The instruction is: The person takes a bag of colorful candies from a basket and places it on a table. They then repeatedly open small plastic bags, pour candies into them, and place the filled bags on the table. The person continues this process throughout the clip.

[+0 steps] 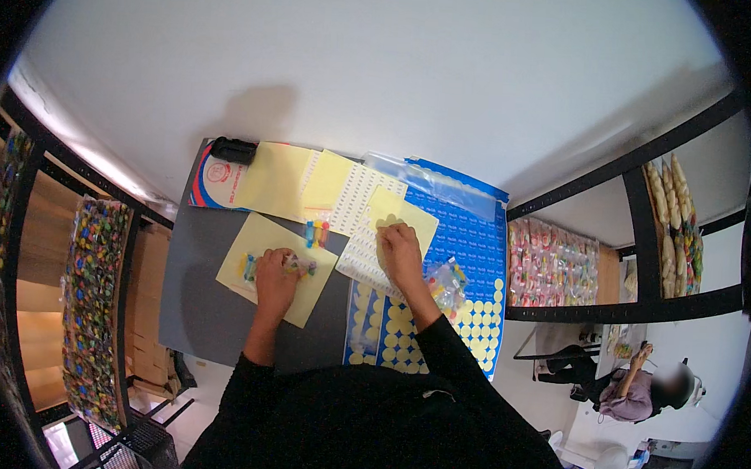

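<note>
My left hand [276, 279] lies over a pale yellow sheet [313, 294] on the dark grey table [199, 308]. Its fingers are bent onto a small clear bag of coloured pieces [303, 266]; more coloured pieces [247, 268] show on the hand's other side, and whether they share one bag is hidden. My right hand [402, 253] is over a sheet of small printed labels [365, 259], fingertips pinched near its yellow bare area. Whether a label is between them cannot be made out. Above the left hand lies another clear bag of coloured pieces [316, 234].
Several clear bags [449, 285] lie beside my right forearm on a blue printed sheet with round yellow stickers [478, 324]. A black object [233, 150] rests on the sheets at the back left. Racks with bagged goods [95, 310] [553, 264] flank the table. A person [626, 393] sits at right.
</note>
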A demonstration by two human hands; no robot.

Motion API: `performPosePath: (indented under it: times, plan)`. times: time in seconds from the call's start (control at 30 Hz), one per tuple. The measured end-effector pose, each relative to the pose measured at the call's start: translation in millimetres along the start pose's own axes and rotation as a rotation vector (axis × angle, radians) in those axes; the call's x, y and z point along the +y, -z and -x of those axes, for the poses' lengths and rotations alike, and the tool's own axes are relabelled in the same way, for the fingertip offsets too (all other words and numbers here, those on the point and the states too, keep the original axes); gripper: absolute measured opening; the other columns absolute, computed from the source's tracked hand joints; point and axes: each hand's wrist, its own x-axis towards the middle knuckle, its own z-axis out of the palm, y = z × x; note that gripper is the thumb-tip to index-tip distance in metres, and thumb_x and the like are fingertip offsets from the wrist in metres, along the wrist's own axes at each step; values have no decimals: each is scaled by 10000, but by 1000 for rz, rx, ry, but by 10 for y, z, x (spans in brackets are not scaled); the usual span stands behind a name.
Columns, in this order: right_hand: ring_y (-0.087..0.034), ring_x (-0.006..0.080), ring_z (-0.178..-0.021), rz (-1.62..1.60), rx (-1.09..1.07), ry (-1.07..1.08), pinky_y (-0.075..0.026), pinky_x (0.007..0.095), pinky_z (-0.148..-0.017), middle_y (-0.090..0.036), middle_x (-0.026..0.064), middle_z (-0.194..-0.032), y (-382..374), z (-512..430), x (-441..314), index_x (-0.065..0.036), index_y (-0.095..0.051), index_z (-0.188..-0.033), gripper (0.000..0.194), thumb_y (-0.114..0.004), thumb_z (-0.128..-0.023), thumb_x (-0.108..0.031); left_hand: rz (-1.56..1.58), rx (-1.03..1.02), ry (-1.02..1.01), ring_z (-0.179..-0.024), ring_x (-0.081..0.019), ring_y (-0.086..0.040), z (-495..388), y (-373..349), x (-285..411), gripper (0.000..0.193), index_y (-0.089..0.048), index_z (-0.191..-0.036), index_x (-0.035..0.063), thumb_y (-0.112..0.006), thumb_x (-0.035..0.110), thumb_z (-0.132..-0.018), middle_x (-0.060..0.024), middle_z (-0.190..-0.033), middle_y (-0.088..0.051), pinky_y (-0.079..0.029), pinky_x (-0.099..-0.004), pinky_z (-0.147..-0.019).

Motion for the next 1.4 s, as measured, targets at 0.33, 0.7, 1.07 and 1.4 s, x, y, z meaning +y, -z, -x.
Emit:
performPosePath:
  times: [0.33,0.7,1.07,1.4]
  plan:
    - [-576,304,-897,86,-76,3,-469,418,-782,-624,87,-903,-8,-82,30,-86,-732,-913,118,-700,-802,-110,572,-115,-112,-926,-203,-624,19,-178,207,358,-622,-992,2,-822,4,-695,-104,-1050,-575,-530,-319,-772]
    - [-596,297,-891,214,-125,-25,-468,430,-750,-625,89,-906,-106,-110,41,-130,-685,-885,82,-635,-830,-164,579,-369,-108,-910,-177,-668,-31,-784,348,345,-669,-1064,-10,-802,129,-778,-142,-1040,-703,-527,-310,-807]
    - [-588,307,-905,273,-170,-44,-440,439,-767,-611,111,-922,-19,-75,-56,-137,-631,-982,143,-548,-865,-146,402,-337,-115,-835,-230,-696,-68,-678,475,395,-668,-1070,0,-801,223,-772,-141,-929,-718,-529,-347,-745]
    - [-605,351,-926,59,-260,-202,-462,453,-790,-628,159,-978,132,-109,-47,-87,-588,-1001,113,-509,-948,-149,433,-326,-136,-820,-208,-686,-101,-746,369,364,-652,-1015,11,-820,198,-752,-122,-899,-705,-526,-341,-733]
